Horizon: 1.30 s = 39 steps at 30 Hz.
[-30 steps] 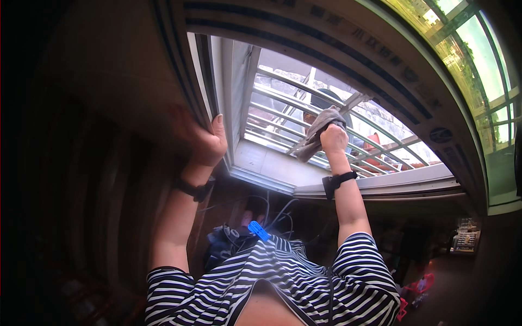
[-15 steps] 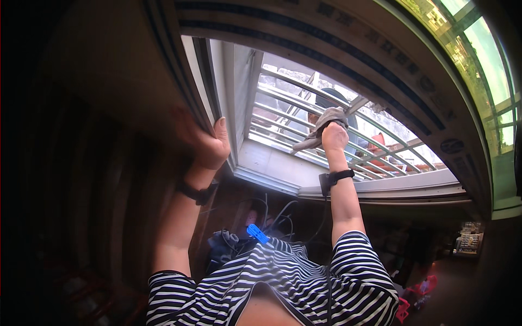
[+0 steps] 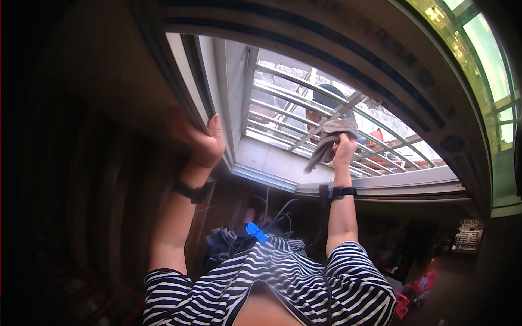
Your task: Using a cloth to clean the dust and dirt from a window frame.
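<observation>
My right hand (image 3: 344,151) is closed on a crumpled grey cloth (image 3: 337,129), held against the metal window bars (image 3: 280,93). One end of the cloth hangs down below my fingers. At the left, my left hand (image 3: 206,145) grips the edge of a window frame (image 3: 187,73), its thumb on the lit side. The other fingers of that hand lie in shadow and are hard to make out. Dark bands circle both wrists.
The white sill (image 3: 272,161) runs below the bars. Beyond them are orange-red pots (image 3: 376,137) and a rounded dark object. A printed, striped panel (image 3: 304,24) arches overhead. A blue clip (image 3: 256,232) and cables (image 3: 283,209) show near my striped shirt.
My right hand has moved down and slightly right along the bars with the cloth, whose loose end now hangs lower. My left hand stays on the frame as the view shifts slightly.
</observation>
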Each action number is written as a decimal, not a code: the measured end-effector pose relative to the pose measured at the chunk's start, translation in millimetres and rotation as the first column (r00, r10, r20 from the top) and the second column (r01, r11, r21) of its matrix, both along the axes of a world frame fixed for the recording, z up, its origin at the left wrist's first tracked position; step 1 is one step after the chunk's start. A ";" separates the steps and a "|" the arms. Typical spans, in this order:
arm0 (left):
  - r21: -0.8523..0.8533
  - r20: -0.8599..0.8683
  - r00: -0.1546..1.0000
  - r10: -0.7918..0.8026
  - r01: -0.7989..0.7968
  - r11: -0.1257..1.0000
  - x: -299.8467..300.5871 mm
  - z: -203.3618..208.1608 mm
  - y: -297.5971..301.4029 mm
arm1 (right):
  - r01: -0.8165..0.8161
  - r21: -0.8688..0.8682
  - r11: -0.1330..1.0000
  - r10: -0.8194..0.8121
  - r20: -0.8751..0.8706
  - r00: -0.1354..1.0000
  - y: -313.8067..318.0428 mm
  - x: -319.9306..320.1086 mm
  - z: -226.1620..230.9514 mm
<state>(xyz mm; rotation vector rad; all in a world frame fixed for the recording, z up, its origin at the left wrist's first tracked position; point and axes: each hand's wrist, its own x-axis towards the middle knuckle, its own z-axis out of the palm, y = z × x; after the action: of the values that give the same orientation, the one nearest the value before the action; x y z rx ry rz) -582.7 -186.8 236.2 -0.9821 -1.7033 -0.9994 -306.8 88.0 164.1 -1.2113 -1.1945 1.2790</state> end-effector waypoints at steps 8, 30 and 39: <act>-0.009 -0.005 1.000 -0.015 0.015 1.000 -1.9 -0.5 0.8 | -0.296 -0.299 0.907 0.033 -0.650 0.759 34.7 10.6 26.2; 0.007 -0.026 0.999 -0.023 0.023 1.000 0.7 1.8 7.3 | -0.069 -0.326 0.943 0.091 0.053 0.994 41.4 -9.6 -9.6; 0.018 0.001 1.000 0.030 -0.030 0.999 -0.4 1.7 2.6 | -0.028 0.218 0.976 -0.031 0.263 0.964 3.8 -19.8 78.3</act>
<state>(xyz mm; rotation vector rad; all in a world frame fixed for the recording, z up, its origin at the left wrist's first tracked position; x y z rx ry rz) -583.1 -184.2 237.8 -0.9418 -1.7022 -0.9940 -326.6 91.8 242.4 -1.2440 -1.4854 0.9727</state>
